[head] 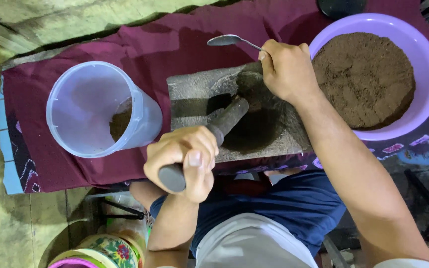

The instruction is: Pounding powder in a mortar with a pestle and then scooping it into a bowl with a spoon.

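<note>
My left hand (184, 161) is wrapped tight round the thick end of the stone pestle (209, 141), thumb over the top and fingers curled under; the pestle slants away from me, its narrow tip down in the dark hollow of the stone mortar (194, 97); the forearm comes up from the near edge, elbow bent close to my body. My right hand (286, 69) sits over the far right corner of the mortar slab, fingers pinched shut on the handle of a metal spoon (227, 39); the spoon's bowl points off to the left, past the slab's far edge and above the cloth; whether it carries anything I cannot tell; the right forearm runs in a long diagonal from the near right, crossing the slab's right edge.

The mortar lies mid-way along the maroon cloth (75, 54), its near edge right at the cloth's near border, just above my lap. At the right, the purple basin (425, 59) heaped with brown ground powder (363, 79) sits just beside the slab, my right wrist lying between the two; there is little room on that side. At the left, a clear plastic tub (90, 109) is tipped on its side, mouth toward me, a small drift of brown powder in its lower wall; it lies near the slab's left edge with a strip of bare cloth between. More bare cloth runs along the far edge, behind the spoon. Down at the near left, beyond the cloth, a floral-patterned container (112, 250) stands on the floor.
</note>
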